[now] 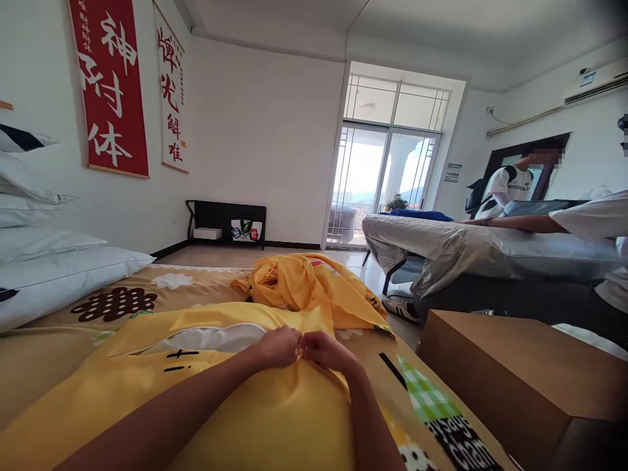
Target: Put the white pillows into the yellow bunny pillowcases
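A yellow pillowcase (230,418) lies across the bed in front of me, plump with a white pillow (216,337) that shows through its long slit opening. At the right end of that slit, my left hand (279,345) is closed on the fabric edge. My right hand (326,350) pinches the same edge, fingertips nearly touching the left ones. Whether a zipper or only cloth is between the fingers is hidden. Just beyond my hands lies a bunched yellow printed cloth (304,278).
White pillows (63,275) are stacked at left on the patterned bedspread (191,281). A cardboard box (530,360) stands at right. Behind it, one person (507,183) and another person's arm (530,224) are by a plastic-covered table (441,242). A low black shelf (226,212) stands against the wall.
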### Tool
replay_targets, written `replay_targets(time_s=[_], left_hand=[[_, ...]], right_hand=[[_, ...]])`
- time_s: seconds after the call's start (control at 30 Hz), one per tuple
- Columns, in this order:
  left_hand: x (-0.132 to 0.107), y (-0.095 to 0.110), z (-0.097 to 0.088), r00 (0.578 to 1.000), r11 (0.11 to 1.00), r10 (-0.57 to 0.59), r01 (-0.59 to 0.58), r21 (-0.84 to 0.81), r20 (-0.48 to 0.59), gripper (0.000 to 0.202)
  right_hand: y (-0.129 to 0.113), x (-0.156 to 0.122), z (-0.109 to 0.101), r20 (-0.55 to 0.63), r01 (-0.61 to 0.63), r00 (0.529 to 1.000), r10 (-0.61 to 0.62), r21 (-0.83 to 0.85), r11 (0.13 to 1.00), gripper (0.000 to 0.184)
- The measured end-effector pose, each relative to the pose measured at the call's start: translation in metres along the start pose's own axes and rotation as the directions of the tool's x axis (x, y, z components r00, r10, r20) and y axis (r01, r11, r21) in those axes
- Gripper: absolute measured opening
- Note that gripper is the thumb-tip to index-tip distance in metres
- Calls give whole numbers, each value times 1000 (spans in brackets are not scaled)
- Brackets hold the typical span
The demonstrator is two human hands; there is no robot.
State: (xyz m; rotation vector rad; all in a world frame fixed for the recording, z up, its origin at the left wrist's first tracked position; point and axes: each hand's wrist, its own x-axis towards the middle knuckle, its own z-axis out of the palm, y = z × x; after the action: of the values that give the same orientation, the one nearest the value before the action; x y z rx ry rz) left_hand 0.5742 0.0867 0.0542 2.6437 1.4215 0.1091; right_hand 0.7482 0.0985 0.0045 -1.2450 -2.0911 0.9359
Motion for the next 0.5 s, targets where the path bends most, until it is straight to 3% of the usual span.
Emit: replay_targets(time_s=[0.27, 0.5], left_hand=[[-7, 4, -4, 998, 998, -39, 41, 40, -43, 27], [-27, -31, -29, 991, 994, -82, 88, 57, -102, 23]], right_hand=[[26, -3, -4, 47, -28, 999, 18, 214, 976, 45], [33, -7, -6, 32, -31, 999, 22, 293, 956, 49]])
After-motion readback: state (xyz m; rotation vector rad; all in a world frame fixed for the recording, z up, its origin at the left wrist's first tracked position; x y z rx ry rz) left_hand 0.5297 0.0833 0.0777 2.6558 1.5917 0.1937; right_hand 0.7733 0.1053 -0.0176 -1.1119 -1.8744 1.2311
